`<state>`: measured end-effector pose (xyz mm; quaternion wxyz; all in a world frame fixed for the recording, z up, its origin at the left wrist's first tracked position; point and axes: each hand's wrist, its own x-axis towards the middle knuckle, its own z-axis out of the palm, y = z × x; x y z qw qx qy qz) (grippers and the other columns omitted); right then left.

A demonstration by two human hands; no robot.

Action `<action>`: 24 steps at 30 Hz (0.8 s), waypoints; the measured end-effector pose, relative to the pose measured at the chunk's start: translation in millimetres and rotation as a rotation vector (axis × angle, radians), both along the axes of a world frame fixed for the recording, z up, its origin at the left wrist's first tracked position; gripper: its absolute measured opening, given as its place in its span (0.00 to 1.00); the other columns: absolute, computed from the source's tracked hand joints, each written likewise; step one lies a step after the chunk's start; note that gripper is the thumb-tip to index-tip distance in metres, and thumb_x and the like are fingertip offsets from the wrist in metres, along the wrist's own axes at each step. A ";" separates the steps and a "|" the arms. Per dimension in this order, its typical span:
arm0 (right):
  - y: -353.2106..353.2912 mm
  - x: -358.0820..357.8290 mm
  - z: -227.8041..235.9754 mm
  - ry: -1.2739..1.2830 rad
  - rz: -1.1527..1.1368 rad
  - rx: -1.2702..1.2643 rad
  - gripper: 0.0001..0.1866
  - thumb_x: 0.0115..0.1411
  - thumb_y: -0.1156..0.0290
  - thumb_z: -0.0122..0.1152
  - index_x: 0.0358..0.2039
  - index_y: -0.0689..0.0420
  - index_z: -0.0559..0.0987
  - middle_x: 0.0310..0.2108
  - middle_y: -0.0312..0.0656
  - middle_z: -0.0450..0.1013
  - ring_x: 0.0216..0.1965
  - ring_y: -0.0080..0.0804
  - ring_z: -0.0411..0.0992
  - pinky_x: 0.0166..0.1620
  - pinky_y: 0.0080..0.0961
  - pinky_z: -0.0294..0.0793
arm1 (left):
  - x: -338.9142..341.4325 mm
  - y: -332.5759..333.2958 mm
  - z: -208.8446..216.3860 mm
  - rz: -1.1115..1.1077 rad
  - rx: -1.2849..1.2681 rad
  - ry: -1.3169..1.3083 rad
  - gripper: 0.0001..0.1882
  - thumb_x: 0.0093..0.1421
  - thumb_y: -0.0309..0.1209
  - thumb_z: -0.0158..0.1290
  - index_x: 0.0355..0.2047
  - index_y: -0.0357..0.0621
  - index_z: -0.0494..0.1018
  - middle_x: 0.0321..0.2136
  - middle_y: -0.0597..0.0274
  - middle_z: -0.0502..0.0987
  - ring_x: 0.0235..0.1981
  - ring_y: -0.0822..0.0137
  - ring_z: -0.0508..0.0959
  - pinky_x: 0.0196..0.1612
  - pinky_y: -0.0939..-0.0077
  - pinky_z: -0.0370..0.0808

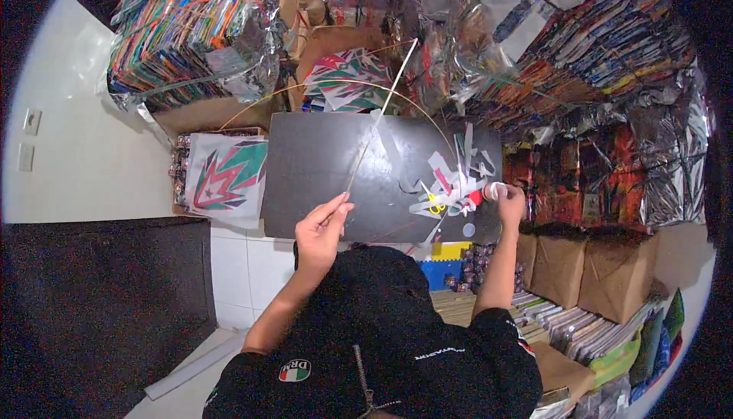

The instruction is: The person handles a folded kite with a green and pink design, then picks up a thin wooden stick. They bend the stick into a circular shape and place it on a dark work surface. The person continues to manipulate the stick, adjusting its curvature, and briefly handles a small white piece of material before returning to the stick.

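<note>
My left hand [321, 228] pinches the lower end of a thin straight stick [393, 91], which slants up and away over the dark table [305, 167]. A slender bowed strip [336, 80] crosses this stick and arches down on both sides, its right end reaching toward the paper scraps. At the table's right edge, my right hand [511, 205] has its fingers closed on a small white round thing [492, 191], partly covered by the fingers. A red object [475, 198] lies right beside it. Yellow-handled scissors [436, 204] rest among white, pink and green paper scraps [443, 179].
A box topped with a sheet in red, green and white [229, 175] stands left of the table. Similar printed sheets [351, 79] fill a carton behind it. Tall plastic-wrapped stacks [191, 37] rise at the back and right. Brown cartons [615, 274] stand at right.
</note>
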<state>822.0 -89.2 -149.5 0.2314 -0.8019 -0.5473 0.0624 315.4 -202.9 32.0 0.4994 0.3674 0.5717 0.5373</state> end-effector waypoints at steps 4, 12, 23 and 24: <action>-7.8 -104.3 123.8 0.134 0.154 0.325 0.21 0.61 0.60 0.69 0.51 0.58 0.82 0.64 0.56 0.67 0.67 0.51 0.63 0.69 0.40 0.61 | 0.2 -6.7 8.1 0.005 0.021 -0.045 0.16 0.69 0.23 0.55 0.56 0.34 0.77 0.43 0.56 0.83 0.28 0.80 0.73 0.31 0.85 0.73; -32.9 -278.2 270.7 -0.106 1.127 0.407 0.28 0.58 0.51 0.66 0.60 0.36 0.79 0.71 0.48 0.59 0.72 0.57 0.53 0.72 0.55 0.50 | 13.8 -26.6 26.3 -0.003 0.058 -0.096 0.16 0.70 0.23 0.54 0.56 0.34 0.77 0.43 0.53 0.82 0.25 0.78 0.76 0.29 0.84 0.74; -22.4 -304.4 269.2 -0.245 1.271 0.359 0.29 0.62 0.46 0.61 0.63 0.34 0.76 0.74 0.50 0.54 0.74 0.57 0.49 0.74 0.57 0.45 | 5.5 -36.4 37.4 -0.013 0.052 -0.122 0.16 0.70 0.23 0.54 0.57 0.34 0.77 0.42 0.54 0.83 0.23 0.79 0.74 0.26 0.84 0.73; -23.0 -305.0 270.3 -0.268 1.280 0.368 0.29 0.62 0.46 0.61 0.63 0.34 0.76 0.74 0.50 0.54 0.74 0.57 0.49 0.74 0.57 0.46 | 4.8 -37.3 35.3 -0.011 0.066 -0.132 0.16 0.70 0.23 0.54 0.57 0.34 0.77 0.42 0.54 0.83 0.23 0.79 0.74 0.26 0.84 0.73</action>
